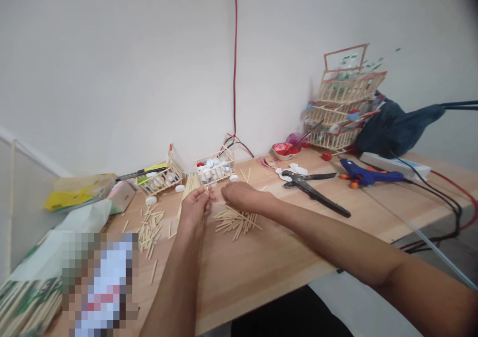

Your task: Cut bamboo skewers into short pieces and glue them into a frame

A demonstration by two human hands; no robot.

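Note:
My left hand is closed in a pinch above the wooden table, its fingertips pressed together; what sits between them is too small to name. Beside it, my right hand has its fingers curled downward, and its fingertips are mostly hidden. Just below my right hand lies a pile of short cut wooden sticks. Longer wooden sticks lie behind my left hand. Close behind both hands stands a small stick-built cart with white round wheels, filled with bottle caps.
Another stick cart and loose short sticks are at left. On the right lie black cutters, a blue glue gun and a power strip. Stacked stick baskets stand behind, near a red paint bowl.

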